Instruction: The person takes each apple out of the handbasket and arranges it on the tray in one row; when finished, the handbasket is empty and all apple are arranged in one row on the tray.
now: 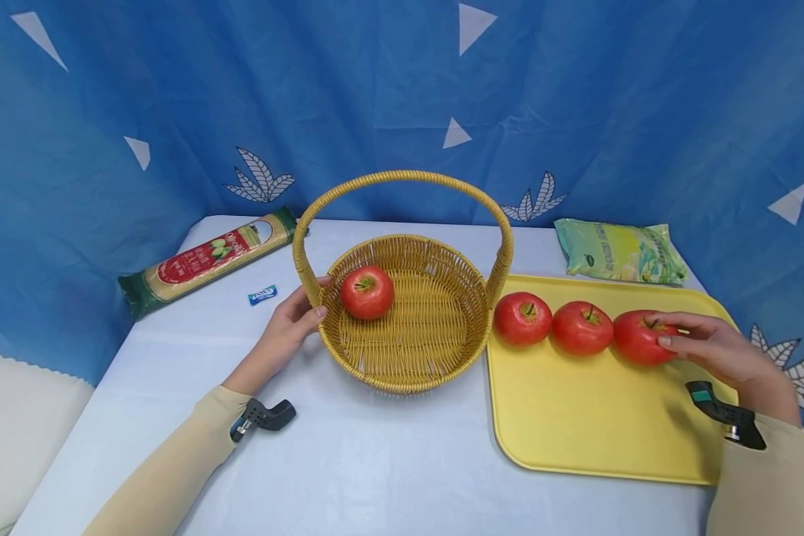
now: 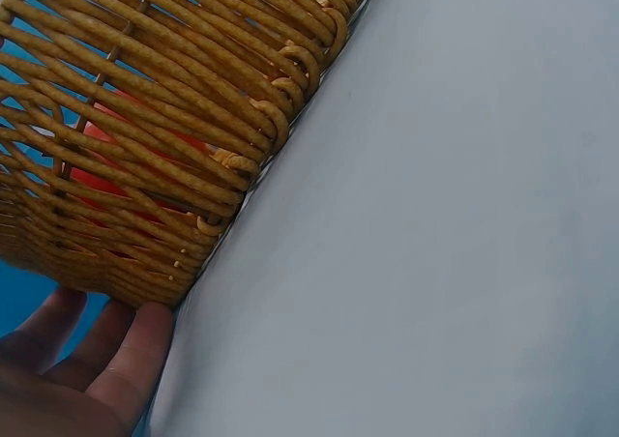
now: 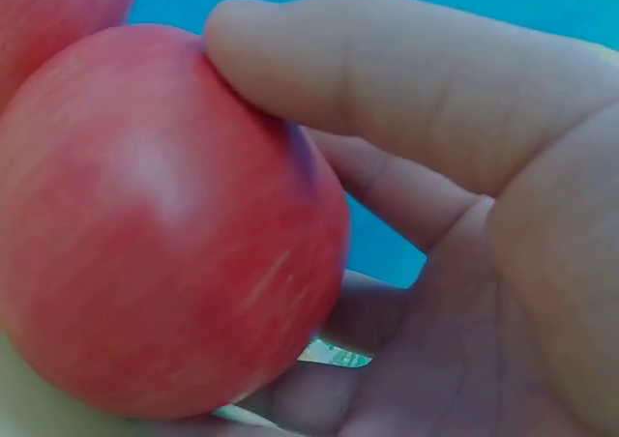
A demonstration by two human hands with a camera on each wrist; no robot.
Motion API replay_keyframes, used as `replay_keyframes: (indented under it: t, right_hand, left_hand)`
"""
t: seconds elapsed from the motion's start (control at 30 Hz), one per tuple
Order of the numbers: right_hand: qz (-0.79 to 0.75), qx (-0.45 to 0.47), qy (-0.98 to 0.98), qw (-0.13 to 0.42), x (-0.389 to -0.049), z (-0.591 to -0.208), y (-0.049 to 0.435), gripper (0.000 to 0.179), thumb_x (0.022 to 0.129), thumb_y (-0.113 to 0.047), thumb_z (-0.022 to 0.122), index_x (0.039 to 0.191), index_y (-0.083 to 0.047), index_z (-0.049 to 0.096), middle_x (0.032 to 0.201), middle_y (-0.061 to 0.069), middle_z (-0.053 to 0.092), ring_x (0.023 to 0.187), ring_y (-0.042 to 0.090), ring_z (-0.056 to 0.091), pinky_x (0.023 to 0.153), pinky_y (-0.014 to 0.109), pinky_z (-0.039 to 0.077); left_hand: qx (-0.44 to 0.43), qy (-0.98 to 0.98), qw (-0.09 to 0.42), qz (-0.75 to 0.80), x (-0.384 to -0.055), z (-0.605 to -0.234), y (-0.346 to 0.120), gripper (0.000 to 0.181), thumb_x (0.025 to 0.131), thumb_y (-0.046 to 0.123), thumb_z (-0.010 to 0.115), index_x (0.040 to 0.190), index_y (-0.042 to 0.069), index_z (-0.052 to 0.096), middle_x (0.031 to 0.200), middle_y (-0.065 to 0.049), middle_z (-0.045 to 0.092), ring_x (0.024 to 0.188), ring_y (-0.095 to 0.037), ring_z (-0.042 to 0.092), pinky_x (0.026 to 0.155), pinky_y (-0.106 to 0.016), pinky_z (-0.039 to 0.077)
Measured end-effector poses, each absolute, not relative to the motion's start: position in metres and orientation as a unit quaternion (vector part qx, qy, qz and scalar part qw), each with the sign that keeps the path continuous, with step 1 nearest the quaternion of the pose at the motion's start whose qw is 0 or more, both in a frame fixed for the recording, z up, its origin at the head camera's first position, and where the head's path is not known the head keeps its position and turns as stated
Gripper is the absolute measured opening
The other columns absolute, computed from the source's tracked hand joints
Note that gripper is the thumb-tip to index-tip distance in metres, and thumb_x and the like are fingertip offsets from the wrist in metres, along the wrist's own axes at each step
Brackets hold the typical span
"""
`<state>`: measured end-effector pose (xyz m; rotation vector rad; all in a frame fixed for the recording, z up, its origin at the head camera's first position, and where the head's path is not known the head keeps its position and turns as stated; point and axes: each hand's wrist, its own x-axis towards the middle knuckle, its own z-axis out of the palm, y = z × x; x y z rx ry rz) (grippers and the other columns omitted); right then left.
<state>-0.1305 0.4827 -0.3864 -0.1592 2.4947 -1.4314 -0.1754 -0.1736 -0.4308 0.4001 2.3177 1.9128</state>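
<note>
A golden wicker basket point(image 1: 402, 376) with a tall arched handle stands mid-table, one red apple point(image 1: 367, 292) inside near its left wall. My left hand point(image 1: 293, 321) grips the basket's left side where the handle meets the rim; in the left wrist view, fingers point(image 2: 135, 360) touch the woven wall. On the yellow tray point(image 1: 589, 424), three red apples sit in a row along the back: a left apple point(image 1: 522, 318), a middle apple point(image 1: 581, 328) and a right apple point(image 1: 643, 337). My right hand point(image 1: 720, 350) holds the right apple, thumb and fingers around its side.
A pasta packet point(image 1: 208, 257) lies at the back left, with a small blue packet point(image 1: 263, 295) in front of it. Behind the tray lies a green-yellow bag point(image 1: 619, 251). A blue curtain point(image 1: 375, 97) hangs along the back of the white table point(image 1: 375, 469).
</note>
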Motion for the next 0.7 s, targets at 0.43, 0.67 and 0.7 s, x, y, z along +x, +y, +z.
replay_keyframes:
  t: [0.43, 0.67, 0.7]
  right_hand:
    - [-0.519, -0.118, 0.835, 0.143, -0.1306, -0.3887, 0.4823, 0.053, 0.096, 0.012, 0.055, 0.142, -0.013, 0.06, 0.128, -0.026, 0.06, 0.109, -0.006, 0.06, 0.078, 0.022, 0.062]
    - [-0.511, -0.131, 0.836, 0.149, -0.1294, -0.3856, 0.4809, 0.053, 0.096, 0.011, 0.056, 0.145, -0.011, 0.055, 0.13, -0.025, 0.058, 0.111, -0.006, 0.06, 0.08, 0.023, 0.062]
    - [-0.507, -0.129, 0.839, 0.15, -0.129, -0.3858, 0.481, 0.053, 0.096, 0.01, 0.056, 0.145, -0.011, 0.055, 0.13, -0.026, 0.058, 0.111, -0.006, 0.059, 0.08, 0.023, 0.062]
  left_hand:
    - [0.131, 0.766, 0.054, 0.628, -0.1757, -0.4334, -0.1747, 0.054, 0.104, 0.013, 0.052, 0.156, 0.012, 0.038, 0.162, -0.021, 0.037, 0.142, -0.045, 0.045, 0.09, -0.018, 0.055]
    - [0.129, 0.762, 0.057, 0.633, -0.1761, -0.4327, -0.1741, 0.054, 0.104, 0.012, 0.052, 0.157, 0.011, 0.038, 0.162, -0.022, 0.037, 0.141, -0.045, 0.045, 0.089, -0.019, 0.056]
    - [0.129, 0.762, 0.056, 0.632, -0.1761, -0.4327, -0.174, 0.054, 0.104, 0.012, 0.052, 0.156, 0.011, 0.038, 0.162, -0.022, 0.037, 0.141, -0.045, 0.045, 0.089, -0.019, 0.056]
